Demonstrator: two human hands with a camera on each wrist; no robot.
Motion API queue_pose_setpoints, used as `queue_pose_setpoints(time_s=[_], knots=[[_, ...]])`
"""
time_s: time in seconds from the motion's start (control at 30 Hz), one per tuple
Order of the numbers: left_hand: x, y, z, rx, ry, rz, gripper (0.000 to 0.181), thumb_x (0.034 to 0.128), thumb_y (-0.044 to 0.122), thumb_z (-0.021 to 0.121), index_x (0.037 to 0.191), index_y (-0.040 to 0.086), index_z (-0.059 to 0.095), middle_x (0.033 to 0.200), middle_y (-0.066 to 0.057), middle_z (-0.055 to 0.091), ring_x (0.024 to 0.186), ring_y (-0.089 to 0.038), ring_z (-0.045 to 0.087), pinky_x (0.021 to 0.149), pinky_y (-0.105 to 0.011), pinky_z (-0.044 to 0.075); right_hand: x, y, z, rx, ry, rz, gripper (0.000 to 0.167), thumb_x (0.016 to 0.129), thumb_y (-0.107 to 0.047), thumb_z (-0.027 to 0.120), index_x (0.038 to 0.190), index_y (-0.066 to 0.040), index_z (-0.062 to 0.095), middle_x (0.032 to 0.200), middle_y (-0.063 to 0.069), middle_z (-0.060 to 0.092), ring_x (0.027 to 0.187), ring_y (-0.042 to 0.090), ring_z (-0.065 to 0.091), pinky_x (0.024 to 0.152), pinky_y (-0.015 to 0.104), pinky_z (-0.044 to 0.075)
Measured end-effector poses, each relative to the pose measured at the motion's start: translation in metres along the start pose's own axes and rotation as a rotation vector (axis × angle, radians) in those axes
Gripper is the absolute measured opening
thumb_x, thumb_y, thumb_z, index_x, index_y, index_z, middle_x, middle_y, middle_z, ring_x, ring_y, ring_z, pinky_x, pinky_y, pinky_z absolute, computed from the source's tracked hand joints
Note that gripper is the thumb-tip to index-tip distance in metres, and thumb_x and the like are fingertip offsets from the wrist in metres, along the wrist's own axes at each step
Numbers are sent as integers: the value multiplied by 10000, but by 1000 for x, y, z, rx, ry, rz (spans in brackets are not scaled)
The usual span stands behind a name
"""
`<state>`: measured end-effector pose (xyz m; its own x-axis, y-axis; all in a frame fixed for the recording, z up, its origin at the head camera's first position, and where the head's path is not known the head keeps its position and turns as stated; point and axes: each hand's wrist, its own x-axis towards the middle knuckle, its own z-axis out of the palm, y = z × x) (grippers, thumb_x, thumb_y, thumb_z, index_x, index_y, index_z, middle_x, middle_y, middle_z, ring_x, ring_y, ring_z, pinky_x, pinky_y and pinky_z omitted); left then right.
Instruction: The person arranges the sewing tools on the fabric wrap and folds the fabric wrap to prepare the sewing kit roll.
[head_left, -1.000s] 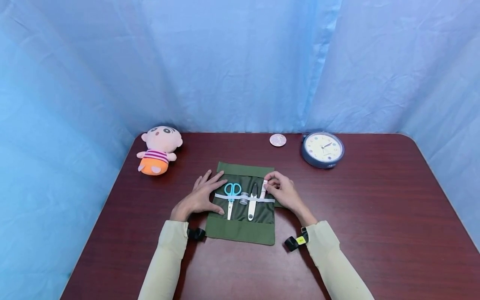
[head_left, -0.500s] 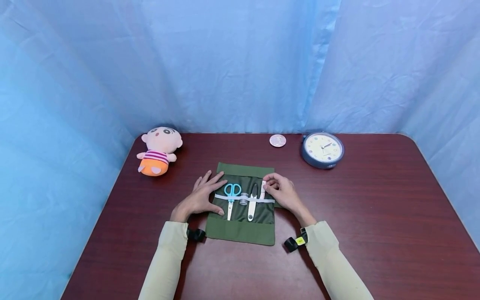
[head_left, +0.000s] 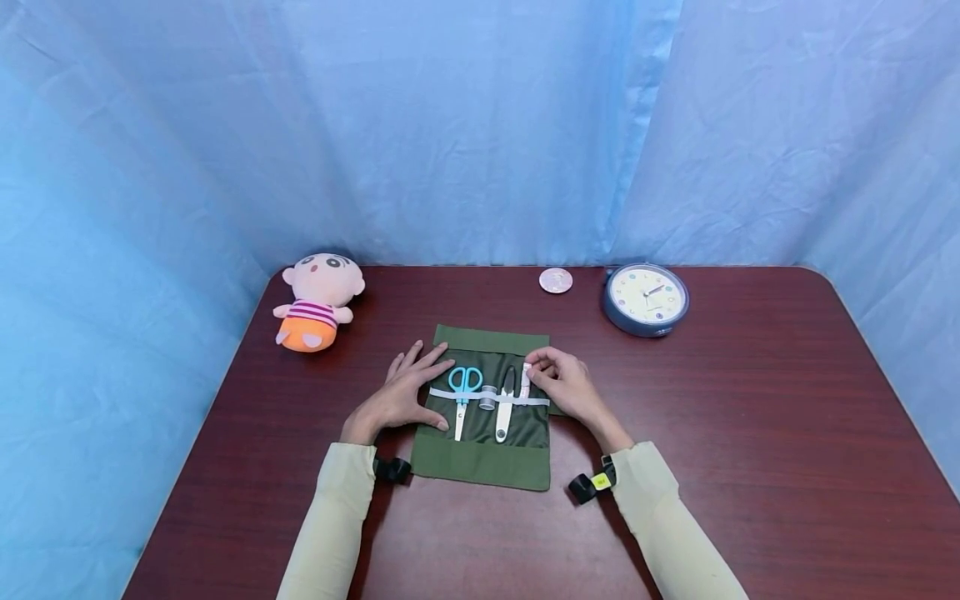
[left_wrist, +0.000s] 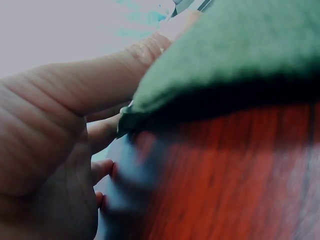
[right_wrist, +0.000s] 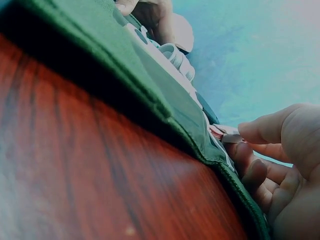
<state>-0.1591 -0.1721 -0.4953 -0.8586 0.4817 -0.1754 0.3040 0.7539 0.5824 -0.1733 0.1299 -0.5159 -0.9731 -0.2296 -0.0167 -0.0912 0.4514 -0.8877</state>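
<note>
My right hand (head_left: 572,387) pinches a slim white strip (head_left: 525,384) at the green cloth roll's (head_left: 480,463) two o'clock, my left hand (head_left: 396,398) spread at nine; a hard tug could drag the white elastic band (head_left: 476,396) askew.

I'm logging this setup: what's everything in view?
table: 1, maroon, underneath
curtains: count unclear, blue, around
doll: 1, multicoloured, far left
disc: 1, pinkish, far edge
clock: 1, navy, far side
pouch: 1, green, centre
band: 1, whitish, across pouch
scissors: 1, turquoise, under band
spool: 1, grey, under band
snips: 1, white/black, under band
strip: 1, white, beside snips
wrist cameras: 2, black, worn
sleeves: 2, cream, foreground
left hand: 1, on pouch
right hand: 1, pinching strip
</note>
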Motion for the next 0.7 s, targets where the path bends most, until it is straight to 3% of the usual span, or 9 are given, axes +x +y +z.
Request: queue_pose_setpoints(time_s=[0.7], knots=[[1,-1,1,-12,-7,-3,977,709,323,913,1536,135,427,1698,-62,191,1576,-411,4,1238,-659,13,-2,-2,0,-52,-11,1,93,929,-168,694,967,-113,760,758,19,680,654,51,538,623,196,419]])
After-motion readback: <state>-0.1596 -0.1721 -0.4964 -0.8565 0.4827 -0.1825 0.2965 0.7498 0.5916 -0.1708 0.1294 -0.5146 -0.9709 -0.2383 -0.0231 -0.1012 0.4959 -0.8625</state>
